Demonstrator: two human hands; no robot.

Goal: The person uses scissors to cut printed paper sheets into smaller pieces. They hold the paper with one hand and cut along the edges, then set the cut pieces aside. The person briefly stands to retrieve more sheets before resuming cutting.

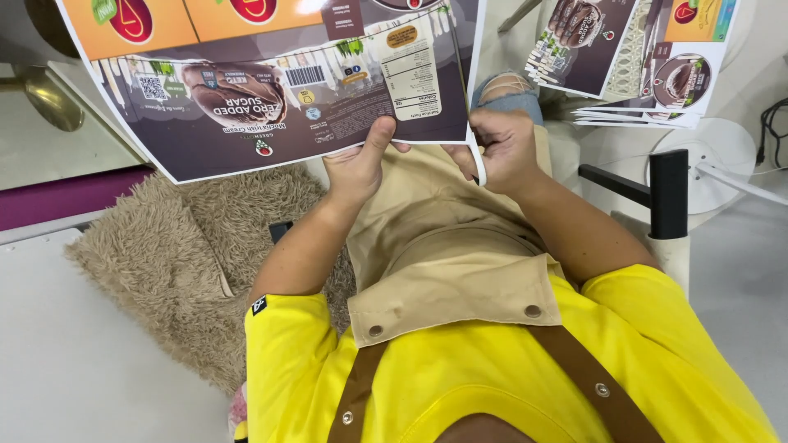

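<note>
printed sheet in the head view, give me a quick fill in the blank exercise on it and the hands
1. The left hand holds the printed sheet by its ____ edge.
2. The right hand pinches a thin ____ paper strip.
3. The person wears a tan apron over a ____ shirt.
4. On the floor lies a shaggy ____ rug.

Missing words: bottom; white; yellow; beige

The person wears a bright yellow short-sleeved shirt (460,369) — a small dark patch on the left sleeve — under a tan apron (447,262) with brown straps, metal snaps, and frayed blue jeans (509,94).
</note>
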